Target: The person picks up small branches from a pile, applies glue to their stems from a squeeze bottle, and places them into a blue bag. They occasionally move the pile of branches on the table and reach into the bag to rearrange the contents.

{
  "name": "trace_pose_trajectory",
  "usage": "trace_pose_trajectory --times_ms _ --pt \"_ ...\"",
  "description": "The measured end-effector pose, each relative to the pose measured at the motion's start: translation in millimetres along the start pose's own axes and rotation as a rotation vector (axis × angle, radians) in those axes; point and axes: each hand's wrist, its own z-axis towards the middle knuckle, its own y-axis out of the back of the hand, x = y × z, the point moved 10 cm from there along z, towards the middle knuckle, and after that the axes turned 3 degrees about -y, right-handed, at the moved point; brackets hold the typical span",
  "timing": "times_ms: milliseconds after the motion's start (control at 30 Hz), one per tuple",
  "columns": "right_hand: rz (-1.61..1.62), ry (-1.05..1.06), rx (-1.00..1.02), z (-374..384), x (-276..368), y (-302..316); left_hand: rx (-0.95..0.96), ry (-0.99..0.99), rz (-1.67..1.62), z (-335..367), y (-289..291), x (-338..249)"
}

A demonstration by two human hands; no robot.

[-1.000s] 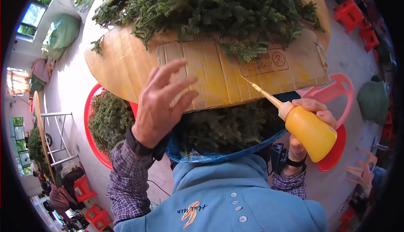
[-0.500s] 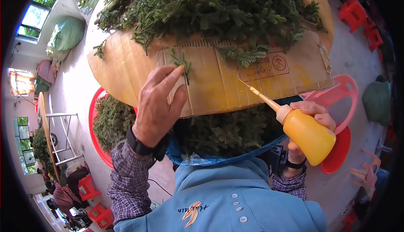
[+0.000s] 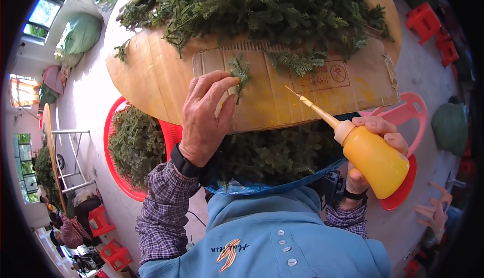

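Between the thumb and forefinger of my left hand (image 3: 207,116) is a small green fir sprig (image 3: 241,76), held over the left part of a flattened cardboard sheet (image 3: 262,114). My right hand (image 3: 380,134) is wrapped round a yellow squeeze bottle (image 3: 375,162). Its long thin nozzle points up and left, the tip just above the cardboard. Yellow smears mark the sheet. One more fir sprig (image 3: 301,62) lies at the cardboard's far edge, beside a large heap of fir branches (image 3: 262,11).
The round wooden table (image 3: 136,76) bears the heap. Below its near edge, a blue-rimmed container (image 3: 257,191) of greenery sits against me. A red basket (image 3: 112,162) of fir stands at left, a pink plastic chair (image 3: 416,111) at right. Red stools (image 3: 422,20) stand farther off.
My left hand has moved right and slightly away from me with the fir sprig, which now shows more fully. The squeeze bottle has shifted slightly right; its nozzle tip is a little farther up.
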Motion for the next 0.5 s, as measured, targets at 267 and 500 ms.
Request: trace_pose_trajectory --times_ms 267,500 --pt "0.047 0.001 -0.007 1.7 -0.5 -1.3 0.032 0.055 -0.057 2.5 -9.1 1.3" --pt "0.092 -0.017 -0.003 1.5 -1.3 -1.7 0.052 0.022 -0.005 -2.9 -20.7 1.9"
